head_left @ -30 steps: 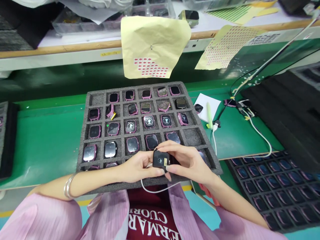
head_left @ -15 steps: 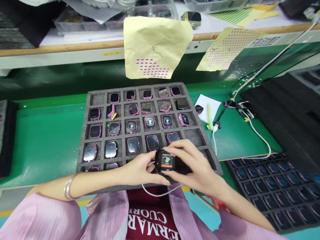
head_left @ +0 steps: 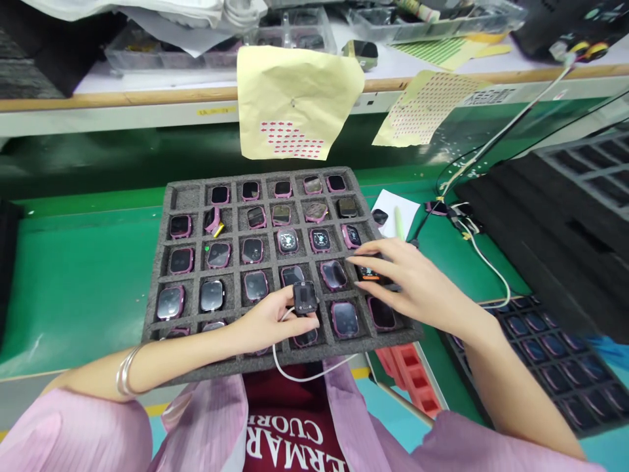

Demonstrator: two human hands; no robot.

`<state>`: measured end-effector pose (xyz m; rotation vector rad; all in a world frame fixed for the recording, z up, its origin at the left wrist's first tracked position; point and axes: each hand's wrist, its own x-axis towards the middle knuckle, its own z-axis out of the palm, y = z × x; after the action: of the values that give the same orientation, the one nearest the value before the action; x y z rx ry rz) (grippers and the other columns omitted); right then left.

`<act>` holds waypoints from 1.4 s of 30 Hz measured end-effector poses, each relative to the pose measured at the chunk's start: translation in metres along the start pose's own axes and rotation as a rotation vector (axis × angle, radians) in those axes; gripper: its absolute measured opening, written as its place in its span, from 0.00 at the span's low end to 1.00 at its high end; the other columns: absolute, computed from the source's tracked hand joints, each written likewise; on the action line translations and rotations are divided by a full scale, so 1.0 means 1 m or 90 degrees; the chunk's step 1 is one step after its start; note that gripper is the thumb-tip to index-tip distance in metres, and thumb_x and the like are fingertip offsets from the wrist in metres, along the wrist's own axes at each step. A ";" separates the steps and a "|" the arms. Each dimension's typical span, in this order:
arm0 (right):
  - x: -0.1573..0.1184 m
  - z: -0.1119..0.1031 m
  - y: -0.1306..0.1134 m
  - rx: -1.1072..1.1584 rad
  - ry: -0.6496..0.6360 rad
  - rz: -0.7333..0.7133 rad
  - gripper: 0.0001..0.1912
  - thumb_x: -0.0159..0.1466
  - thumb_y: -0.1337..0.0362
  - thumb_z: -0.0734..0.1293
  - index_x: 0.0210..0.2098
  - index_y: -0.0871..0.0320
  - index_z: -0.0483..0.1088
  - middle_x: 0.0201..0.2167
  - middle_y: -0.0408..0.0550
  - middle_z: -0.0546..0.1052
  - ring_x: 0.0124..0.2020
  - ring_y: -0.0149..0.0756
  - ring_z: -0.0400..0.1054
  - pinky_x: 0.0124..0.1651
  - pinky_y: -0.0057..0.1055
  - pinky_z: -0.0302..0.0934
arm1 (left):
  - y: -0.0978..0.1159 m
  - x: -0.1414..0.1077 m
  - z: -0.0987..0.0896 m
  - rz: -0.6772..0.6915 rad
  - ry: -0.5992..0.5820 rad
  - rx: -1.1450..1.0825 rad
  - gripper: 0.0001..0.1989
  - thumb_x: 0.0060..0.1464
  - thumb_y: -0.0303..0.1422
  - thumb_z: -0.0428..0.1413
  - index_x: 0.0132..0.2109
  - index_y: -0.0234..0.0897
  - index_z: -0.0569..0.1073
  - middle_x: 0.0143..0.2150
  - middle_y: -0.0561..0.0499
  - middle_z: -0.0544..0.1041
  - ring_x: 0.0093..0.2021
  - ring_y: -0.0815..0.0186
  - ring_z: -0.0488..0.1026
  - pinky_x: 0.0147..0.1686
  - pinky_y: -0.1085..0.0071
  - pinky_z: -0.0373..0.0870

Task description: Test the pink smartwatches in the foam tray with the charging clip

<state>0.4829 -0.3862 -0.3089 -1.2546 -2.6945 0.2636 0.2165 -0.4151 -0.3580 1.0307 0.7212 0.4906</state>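
Observation:
My left hand (head_left: 282, 318) grips a small square black charging dock (head_left: 304, 297) with a white cable, above the lower middle of a grey foam tray (head_left: 289, 351). At the tray's right side, my right hand (head_left: 393, 275) has its fingers around a smartwatch (head_left: 369, 271) with a lit screen and an orange strip, down in a compartment. The fingers partly cover this watch. Purple-framed smartwatches fill most compartments around both hands, among them one (head_left: 344, 319) with a dark screen. One lies on its side with a yellow tab (head_left: 219, 229).
A shelf (head_left: 162, 98) with yellow sticker sheets (head_left: 299, 98) runs behind the tray. White paper with a green pen (head_left: 399, 223) and cables (head_left: 484, 252) lie right of it. Black foam trays (head_left: 540, 203) are stacked further right. A red tray (head_left: 417, 377) sits below.
My right hand has carried the lit smartwatch away from the charging dock to a compartment on the right. My left hand keeps the dock, now uncovered, slightly further left.

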 end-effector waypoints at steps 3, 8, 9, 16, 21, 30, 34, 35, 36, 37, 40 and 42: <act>0.024 0.005 -0.004 -0.023 -0.088 -0.044 0.19 0.61 0.64 0.71 0.52 0.60 0.70 0.43 0.57 0.70 0.43 0.51 0.66 0.43 0.46 0.63 | 0.002 -0.001 -0.002 -0.029 -0.013 -0.001 0.16 0.53 0.37 0.62 0.43 0.33 0.67 0.43 0.48 0.75 0.18 0.81 0.59 0.15 0.80 0.57; 0.035 0.007 0.003 0.023 -0.081 -0.053 0.18 0.60 0.61 0.71 0.48 0.60 0.69 0.47 0.59 0.69 0.46 0.53 0.66 0.45 0.49 0.63 | 0.005 0.000 -0.006 -0.042 -0.037 -0.002 0.18 0.52 0.36 0.62 0.45 0.32 0.67 0.48 0.43 0.75 0.18 0.81 0.60 0.15 0.80 0.59; 0.032 0.005 0.002 0.067 -0.061 -0.049 0.17 0.61 0.61 0.70 0.48 0.58 0.69 0.50 0.59 0.69 0.50 0.54 0.65 0.49 0.50 0.62 | 0.005 0.000 -0.007 -0.041 -0.042 0.001 0.18 0.51 0.35 0.63 0.45 0.32 0.67 0.48 0.42 0.75 0.18 0.81 0.60 0.15 0.80 0.59; 0.021 0.013 -0.052 0.283 0.051 -0.024 0.21 0.63 0.63 0.68 0.54 0.55 0.64 0.48 0.52 0.74 0.50 0.47 0.68 0.51 0.44 0.64 | 0.004 0.000 -0.005 -0.034 -0.035 0.019 0.23 0.52 0.43 0.61 0.48 0.33 0.66 0.30 0.54 0.73 0.15 0.78 0.61 0.13 0.79 0.56; 0.028 0.035 -0.066 0.210 0.083 -0.042 0.18 0.64 0.66 0.66 0.53 0.58 0.65 0.48 0.56 0.74 0.49 0.49 0.68 0.49 0.46 0.62 | 0.000 -0.001 -0.002 -0.014 0.021 0.018 0.19 0.58 0.45 0.55 0.44 0.33 0.64 0.17 0.64 0.61 0.12 0.76 0.58 0.12 0.80 0.53; 0.027 0.048 -0.061 0.327 0.130 -0.033 0.19 0.61 0.64 0.69 0.51 0.55 0.66 0.46 0.53 0.74 0.49 0.47 0.68 0.50 0.45 0.65 | 0.002 -0.002 0.000 -0.046 0.055 -0.013 0.20 0.55 0.45 0.57 0.43 0.33 0.65 0.21 0.62 0.62 0.12 0.78 0.55 0.11 0.78 0.51; 0.024 0.054 -0.065 0.371 0.171 -0.020 0.19 0.61 0.63 0.71 0.50 0.55 0.67 0.45 0.53 0.74 0.48 0.47 0.69 0.49 0.46 0.66 | 0.005 -0.003 0.002 -0.033 0.060 -0.028 0.19 0.53 0.44 0.59 0.42 0.32 0.67 0.26 0.59 0.64 0.15 0.79 0.54 0.16 0.76 0.52; 0.024 0.055 -0.066 0.377 0.176 -0.018 0.18 0.61 0.62 0.71 0.50 0.55 0.67 0.44 0.53 0.75 0.47 0.47 0.69 0.49 0.46 0.66 | 0.006 -0.003 0.002 -0.029 0.058 -0.028 0.19 0.53 0.44 0.59 0.41 0.32 0.67 0.26 0.59 0.64 0.16 0.78 0.54 0.17 0.76 0.52; 0.024 0.055 -0.066 0.383 0.180 -0.016 0.18 0.61 0.62 0.71 0.50 0.56 0.68 0.44 0.53 0.75 0.46 0.47 0.70 0.49 0.46 0.66 | 0.007 -0.003 0.002 -0.027 0.056 -0.028 0.18 0.53 0.44 0.59 0.41 0.32 0.67 0.25 0.59 0.63 0.17 0.78 0.54 0.18 0.75 0.53; 0.023 0.055 -0.066 0.387 0.181 -0.015 0.19 0.60 0.62 0.72 0.49 0.56 0.68 0.44 0.53 0.75 0.46 0.47 0.70 0.49 0.46 0.66 | 0.007 -0.003 0.003 -0.028 0.054 -0.027 0.18 0.53 0.43 0.59 0.40 0.32 0.67 0.24 0.59 0.63 0.18 0.77 0.54 0.19 0.75 0.53; 0.023 0.055 -0.066 0.393 0.182 -0.018 0.19 0.60 0.63 0.72 0.50 0.56 0.67 0.44 0.54 0.74 0.46 0.47 0.69 0.49 0.46 0.66 | 0.009 -0.002 0.003 -0.039 0.050 -0.026 0.18 0.53 0.44 0.59 0.41 0.33 0.67 0.24 0.59 0.63 0.18 0.76 0.54 0.19 0.75 0.52; 0.022 0.056 -0.065 0.393 0.184 -0.022 0.20 0.60 0.63 0.72 0.50 0.56 0.67 0.44 0.54 0.74 0.46 0.46 0.69 0.48 0.46 0.66 | 0.010 -0.002 0.002 -0.043 0.046 -0.026 0.18 0.53 0.44 0.59 0.41 0.33 0.67 0.24 0.59 0.63 0.18 0.76 0.54 0.19 0.75 0.51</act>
<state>0.4082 -0.4155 -0.3471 -0.9631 -2.1384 0.7709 0.2164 -0.4137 -0.3474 0.9518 0.8048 0.4835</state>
